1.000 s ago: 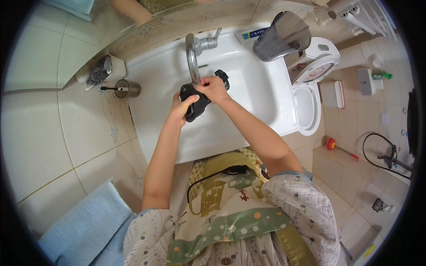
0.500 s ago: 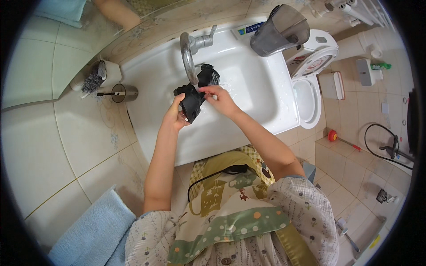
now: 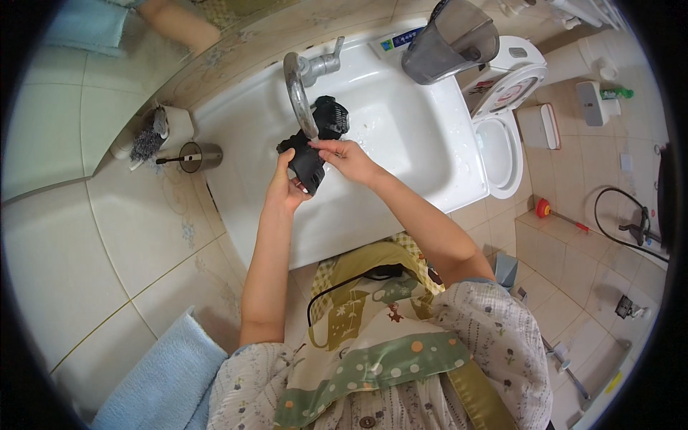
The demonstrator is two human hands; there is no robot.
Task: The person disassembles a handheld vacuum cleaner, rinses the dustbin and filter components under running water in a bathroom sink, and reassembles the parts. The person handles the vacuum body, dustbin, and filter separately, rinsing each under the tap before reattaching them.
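Observation:
My left hand (image 3: 284,185) grips a black plastic part (image 3: 307,170), thumb on top and fingers underneath, tilted over the white washbasin (image 3: 240,193). The curved chrome tap (image 3: 297,97) ends right above this part. From the other side my right hand (image 3: 347,160) reaches in with thumb and fingers pinched at the part's upper edge; whatever lies between the fingertips is hidden. Just beyond, low in the basin, shows a black slotted piece (image 3: 332,118); I cannot tell whether it is joined to the held part. Water drops dot the basin near it.
A translucent grey container (image 3: 448,50) stands on the basin's back right corner beside a toothpaste tube (image 3: 401,39). At left are a tumbler with a toothbrush (image 3: 201,156) and a grey brush (image 3: 148,140). A toilet (image 3: 496,154) adjoins on the right; a blue towel (image 3: 161,376) hangs lower left.
The view has shifted slightly. My right fingertips have moved a little along the upper edge of the black part. My left hand keeps its hold.

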